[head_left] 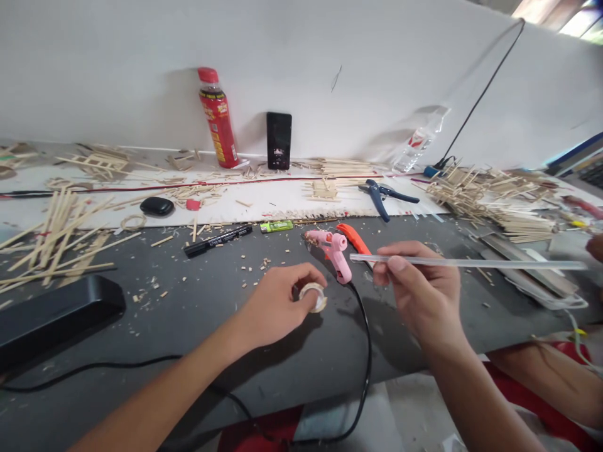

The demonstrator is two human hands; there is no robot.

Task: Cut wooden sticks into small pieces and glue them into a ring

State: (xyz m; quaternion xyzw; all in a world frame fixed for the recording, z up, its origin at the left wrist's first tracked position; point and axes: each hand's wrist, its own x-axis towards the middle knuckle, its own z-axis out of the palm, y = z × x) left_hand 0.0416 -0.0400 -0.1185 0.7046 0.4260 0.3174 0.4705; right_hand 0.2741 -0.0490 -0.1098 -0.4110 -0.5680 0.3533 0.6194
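My left hand (282, 298) is closed on a small cream-coloured ring (319, 304) with a pale inside, pinched between thumb and fingers over the dark table. In my right hand (421, 292) a long translucent glue stick (499, 263) is gripped, lying nearly level, with its short end pointing left. That end reaches close to a pink glue gun (336, 254), which rests on the table between my hands with its nozzle to the left. Behind my right fingers lies an orange-handled cutter (351, 236), partly hidden.
Nearby lie a black marker (219, 240), a green lighter (276, 226) and blue clippers (378, 199). Wooden sticks (61, 232) are heaped left and right. A red bottle (219, 122) and a phone (279, 141) stand by the wall. The gun's black cord (369, 339) hangs over the front edge.
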